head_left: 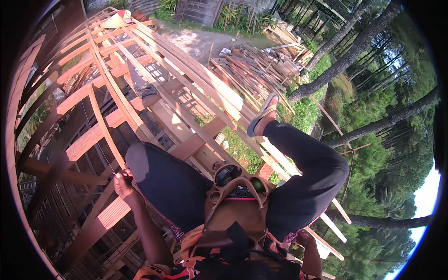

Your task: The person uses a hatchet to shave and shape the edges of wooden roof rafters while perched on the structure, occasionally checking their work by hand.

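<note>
My left hand [123,183] is closed beside my left knee, its fingers pinched on a thin string [99,145] that runs up and away along the roof frame. The lower end of a narrow wooden batten [103,122] meets the same fingers; whether they grip it too is unclear. Low at the right, beside my hip, is my right hand [305,239], with its fingers mostly hidden. A brown tool pouch [233,219] lies between my thighs. In its pockets sit a dark rounded tool [227,175] and a green round thing [256,185].
I sit high on an open frame of rafters [100,133] and long battens [186,77], with gaps down to the ground. My sandalled foot [265,114] rests by a beam. Another person in a hat [122,18] is at the far end. A lumber pile [254,70] lies below.
</note>
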